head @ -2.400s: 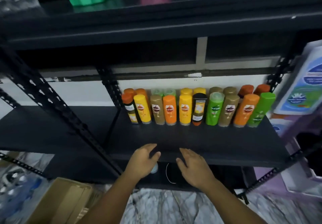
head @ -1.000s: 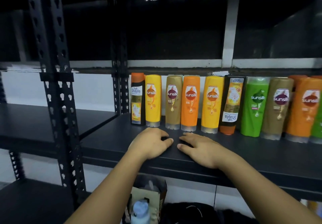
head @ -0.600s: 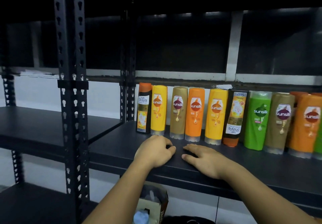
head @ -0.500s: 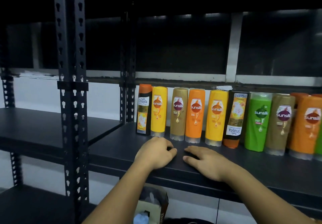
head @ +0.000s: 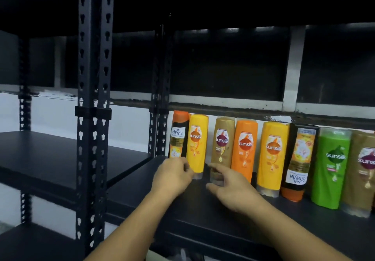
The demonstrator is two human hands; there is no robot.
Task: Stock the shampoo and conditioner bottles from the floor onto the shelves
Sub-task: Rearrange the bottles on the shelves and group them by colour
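Rightmost brown bottle [head: 363, 171] cut by edge; leftmost bottle [head: 178, 136] base behind left hand [head: 172, 177].

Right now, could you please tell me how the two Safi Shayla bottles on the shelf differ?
The left Shayla bottle stands cap up, its label reading normally; the right Shayla bottle stands on its orange cap, label upside down. The left one ends the row by the post; the right one sits between a yellow bottle and a green bottle. Both are black with orange caps.
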